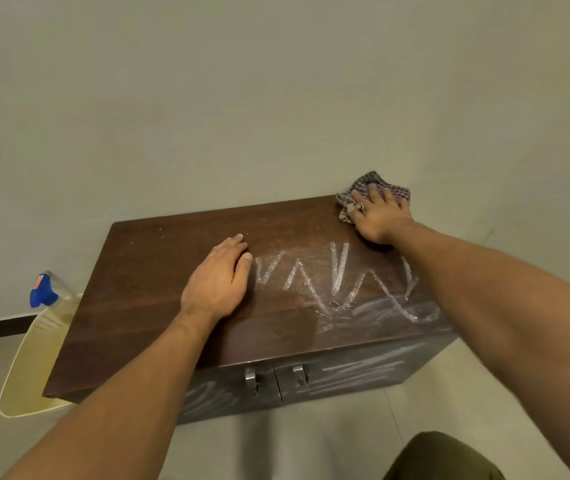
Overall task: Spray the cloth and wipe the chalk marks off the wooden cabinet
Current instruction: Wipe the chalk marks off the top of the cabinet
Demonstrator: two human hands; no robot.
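right hand [379, 216] presses checked cloth [373, 192] flat on wooden cabinet [145, 292] far-right corner, fingers spread; left hand [219, 275] flat mid-top, holding nothing; chalk marks [339, 282] on right half and doors; spray bottle [43, 289] in basket [17, 386] left

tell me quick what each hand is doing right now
Left hand: open, resting flat on the cabinet top, holding nothing.
Right hand: open, spread over the checked cloth, pressing it onto the far right corner.
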